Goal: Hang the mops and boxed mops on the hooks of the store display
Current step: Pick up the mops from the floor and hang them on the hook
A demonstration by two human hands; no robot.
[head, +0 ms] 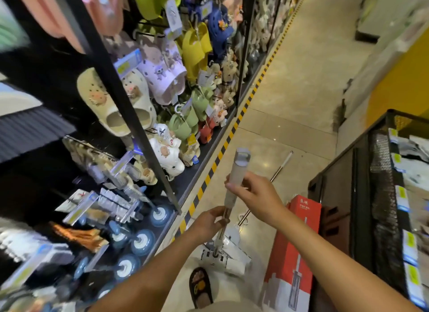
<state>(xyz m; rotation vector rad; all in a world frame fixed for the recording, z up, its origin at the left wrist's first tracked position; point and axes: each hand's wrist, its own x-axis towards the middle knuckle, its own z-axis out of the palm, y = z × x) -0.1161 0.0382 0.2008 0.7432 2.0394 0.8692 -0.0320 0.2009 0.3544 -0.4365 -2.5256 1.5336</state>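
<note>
Mop (232,186) upright at centre, head near floor at 6 o'clock. Right hand (253,195) fingers clamped on grip, left hand (209,221) on pole. Probably light, stiff, bottom-heavy. Boxed mop (292,249) at 4 o'clock.

Mop (233,186): pale grey handle grip with a hanging loop at its top end, on a thin metal pole running down to a flat white head near the floor. Pose is near upright, tilted slightly, top end toward the aisle. Second mop pole (275,174): metal with a white end, lying flat on the floor tiles farther along. Boxed mop (293,249): tall red and white carton printed with a mop picture, standing on end beside the black wire rack.
</note>
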